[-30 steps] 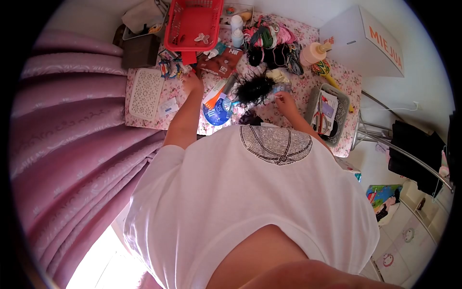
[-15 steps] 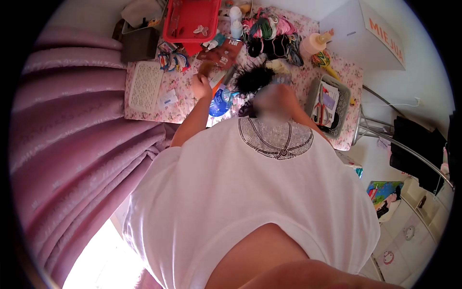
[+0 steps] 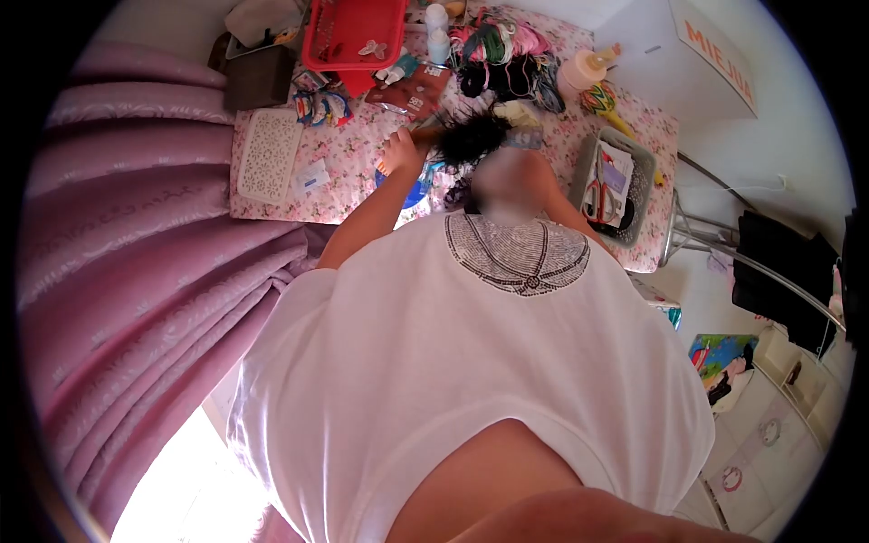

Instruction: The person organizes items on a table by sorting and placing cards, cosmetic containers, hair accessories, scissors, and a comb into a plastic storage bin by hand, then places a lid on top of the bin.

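A tuft of loose black strands stands out in front of me, above the table. Beside its left edge, my left hand is closed around a brown tool; its exact kind is hard to make out. My right hand is at the right of the tuft. A blurred patch covers much of that area and hides the fingers, so what it grips does not show. Under my left wrist lies a round blue item, partly covered. Below the tuft is some dark purplish material.
The flowered tabletop holds a white lace-patterned tray, a red basket, yarn bundles, a pump bottle and a grey basket with scissors. A pink curtain hangs at left.
My left hand has moved right with the brown tool, from left of the black tuft to right beside it. The right hand stays about where it was. The view has shifted slightly.
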### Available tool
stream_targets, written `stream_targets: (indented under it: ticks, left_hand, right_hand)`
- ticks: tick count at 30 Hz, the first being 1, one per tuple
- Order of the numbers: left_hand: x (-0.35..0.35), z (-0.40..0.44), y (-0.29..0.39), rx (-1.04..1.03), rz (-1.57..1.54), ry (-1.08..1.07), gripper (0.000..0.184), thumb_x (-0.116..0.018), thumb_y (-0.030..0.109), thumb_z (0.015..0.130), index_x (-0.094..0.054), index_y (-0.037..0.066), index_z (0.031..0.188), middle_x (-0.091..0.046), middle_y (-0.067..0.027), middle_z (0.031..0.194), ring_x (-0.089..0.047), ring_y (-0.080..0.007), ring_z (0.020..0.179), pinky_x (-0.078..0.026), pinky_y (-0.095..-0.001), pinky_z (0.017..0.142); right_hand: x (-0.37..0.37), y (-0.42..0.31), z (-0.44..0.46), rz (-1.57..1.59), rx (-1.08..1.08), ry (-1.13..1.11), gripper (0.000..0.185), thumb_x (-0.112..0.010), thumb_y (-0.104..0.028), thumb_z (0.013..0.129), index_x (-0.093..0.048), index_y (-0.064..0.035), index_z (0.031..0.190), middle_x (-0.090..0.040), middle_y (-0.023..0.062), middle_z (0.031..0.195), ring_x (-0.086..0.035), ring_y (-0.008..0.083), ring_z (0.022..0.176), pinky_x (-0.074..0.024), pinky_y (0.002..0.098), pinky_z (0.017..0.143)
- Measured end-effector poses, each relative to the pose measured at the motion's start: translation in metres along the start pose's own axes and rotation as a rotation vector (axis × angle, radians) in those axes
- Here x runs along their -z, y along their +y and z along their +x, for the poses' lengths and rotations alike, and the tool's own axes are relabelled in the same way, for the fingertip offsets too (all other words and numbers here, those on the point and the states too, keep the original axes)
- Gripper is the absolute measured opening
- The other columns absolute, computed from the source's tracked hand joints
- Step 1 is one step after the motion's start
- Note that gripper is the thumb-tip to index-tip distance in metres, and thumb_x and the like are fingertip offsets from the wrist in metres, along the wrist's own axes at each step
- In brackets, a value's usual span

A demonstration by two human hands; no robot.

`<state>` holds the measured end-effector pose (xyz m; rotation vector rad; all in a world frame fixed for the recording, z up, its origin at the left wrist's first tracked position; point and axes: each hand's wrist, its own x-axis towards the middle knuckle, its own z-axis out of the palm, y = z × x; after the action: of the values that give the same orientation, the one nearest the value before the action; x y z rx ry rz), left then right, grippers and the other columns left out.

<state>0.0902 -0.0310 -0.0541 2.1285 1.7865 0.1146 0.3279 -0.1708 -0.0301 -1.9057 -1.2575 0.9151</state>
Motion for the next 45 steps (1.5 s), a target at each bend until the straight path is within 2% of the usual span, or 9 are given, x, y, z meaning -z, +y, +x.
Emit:
stream_targets:
  ticks: [8, 15, 18, 19, 22, 28, 37, 41, 45]
  left_hand:
    - [-0.004, 0.017, 0.003, -0.080, 0.017, -0.282, 0.032, -0.059, 0.029, 0.069, -0.048, 0.008, 0.091, -0.057, -0.0152, 0.090, -0.053, -0.0320, 0.089, -0.042, -0.0434, 0.072]
    - [0.028, 0.008, 0.013, 0.051, -0.274, -0.099, 0.030, -0.053, 0.028, 0.076, -0.047, 0.004, 0.094, -0.057, -0.0200, 0.088, -0.054, -0.0359, 0.083, -0.042, -0.0411, 0.068]
    - [0.032, -0.001, 0.034, -0.141, -0.710, 0.215, 0.032, -0.057, 0.024, 0.076, -0.047, 0.004, 0.099, -0.057, -0.0189, 0.084, -0.056, -0.0328, 0.079, -0.043, -0.0372, 0.066]
    - [0.033, 0.001, 0.042, -0.242, -0.731, 0.230, 0.038, -0.060, 0.021, 0.075, -0.045, 0.004, 0.106, -0.057, -0.0158, 0.086, -0.058, -0.0280, 0.073, -0.045, -0.0343, 0.064]
    - [0.047, 0.002, 0.081, -0.269, -1.405, -0.307, 0.037, -0.060, 0.015, 0.076, -0.044, 0.003, 0.107, -0.056, -0.0073, 0.085, -0.056, -0.0174, 0.074, -0.045, -0.0272, 0.065]
    - [0.046, -0.011, 0.129, -0.399, -1.256, -0.725, 0.034, -0.062, 0.010, 0.073, -0.044, 0.002, 0.101, -0.053, -0.0047, 0.087, -0.052, -0.0095, 0.070, -0.043, -0.0215, 0.059]
    - [0.034, -0.032, 0.157, -0.197, -1.278, -0.772, 0.028, -0.054, 0.025, 0.080, -0.043, 0.004, 0.094, -0.047, -0.0008, 0.076, -0.041, -0.0060, 0.058, -0.036, -0.0208, 0.052]
    - [0.027, -0.035, 0.169, -0.162, -1.280, -0.710, 0.020, -0.042, 0.026, 0.086, -0.043, 0.007, 0.088, -0.046, 0.0012, 0.074, -0.036, -0.0058, 0.058, -0.033, -0.0214, 0.054]
    - [0.016, -0.037, 0.183, -0.134, -1.309, -0.722, 0.016, -0.039, 0.024, 0.086, -0.044, 0.008, 0.088, -0.048, 0.0006, 0.077, -0.040, -0.0068, 0.061, -0.035, -0.0222, 0.057]
  right_hand:
    - [0.003, 0.003, -0.005, -0.003, -0.020, 0.013, 0.022, -0.053, -0.010, 0.072, -0.053, 0.0011, 0.091, -0.052, 0.0140, 0.086, -0.053, 0.0234, 0.076, -0.0430, 0.0322, 0.067]
    - [0.007, -0.008, -0.006, 0.010, -0.071, 0.001, 0.024, -0.053, -0.012, 0.074, -0.053, -0.0002, 0.095, -0.053, 0.0142, 0.091, -0.053, 0.0242, 0.080, -0.0431, 0.0333, 0.070]
    - [-0.017, 0.057, 0.011, 0.086, 0.123, -0.056, 0.024, -0.053, -0.012, 0.075, -0.053, -0.0011, 0.097, -0.053, 0.0105, 0.090, -0.053, 0.0187, 0.078, -0.0430, 0.0294, 0.066]
    - [-0.010, 0.039, 0.008, 0.169, 0.003, -0.090, 0.023, -0.053, -0.013, 0.076, -0.053, -0.0016, 0.096, -0.053, 0.0091, 0.090, -0.052, 0.0165, 0.077, -0.0426, 0.0279, 0.065]
    - [0.014, -0.043, -0.001, 0.398, -0.185, -0.140, 0.023, -0.055, -0.014, 0.077, -0.052, -0.0029, 0.097, -0.053, 0.0054, 0.088, -0.050, 0.0111, 0.076, -0.0412, 0.0241, 0.063]
    - [0.021, -0.068, 0.016, 0.802, 0.008, 0.010, 0.030, -0.061, -0.018, 0.075, -0.049, -0.0037, 0.100, -0.053, 0.0042, 0.089, -0.050, 0.0106, 0.077, -0.0404, 0.0232, 0.067]
    - [0.070, -0.037, -0.008, 1.030, -0.201, 0.124, 0.025, -0.056, -0.013, 0.079, -0.051, -0.0031, 0.100, -0.056, 0.0044, 0.091, -0.054, 0.0112, 0.080, -0.0439, 0.0247, 0.067]
    - [0.134, 0.008, -0.013, 0.706, -0.071, 0.522, 0.022, -0.055, -0.015, 0.079, -0.053, -0.0025, 0.097, -0.058, 0.0042, 0.084, -0.054, 0.0114, 0.075, -0.0427, 0.0237, 0.063]
    - [0.162, 0.074, -0.014, 0.377, -0.301, 0.338, 0.026, -0.057, -0.018, 0.077, -0.055, 0.0008, 0.094, -0.059, 0.0049, 0.081, -0.053, 0.0108, 0.072, -0.0423, 0.0243, 0.063]
